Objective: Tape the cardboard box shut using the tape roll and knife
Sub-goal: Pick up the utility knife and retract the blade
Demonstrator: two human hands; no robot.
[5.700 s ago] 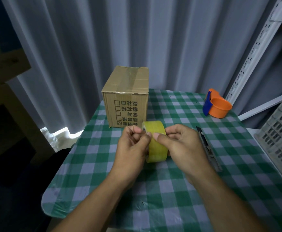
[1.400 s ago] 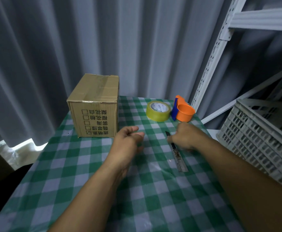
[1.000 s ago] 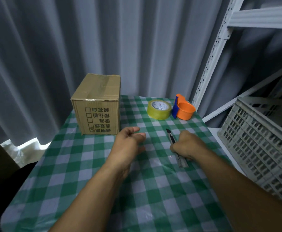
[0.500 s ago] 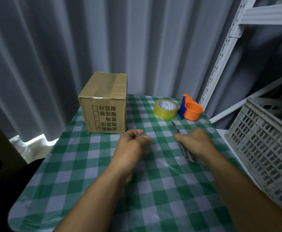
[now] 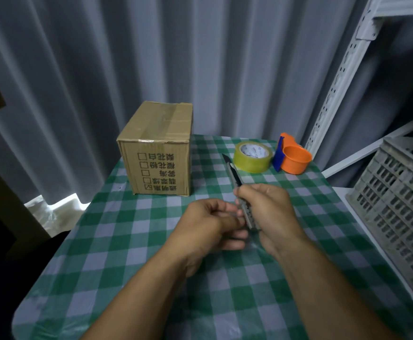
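Right hand point(image 5: 269, 212) grips the knife point(image 5: 240, 190), blade out, left hand point(image 5: 208, 224) loosely curled, touching its handle. Box point(image 5: 159, 148) top looks taped, roll point(image 5: 252, 157) parked upper right; next, probably retract the blade.

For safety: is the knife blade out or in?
Out: the knife in the right hand shows a dark pointed blade past its handle.

We take this for a storeroom or packing corner. A small table point(image 5: 131, 271) under a green-and-white checked cloth stands against grey pleated curtains point(image 5: 102, 69); a slotted white metal shelving upright point(image 5: 335, 87) rises at right above a grey plastic crate point(image 5: 397, 209). We also see a taped cardboard box point(image 5: 156, 148) and a yellow tape roll point(image 5: 252, 157).
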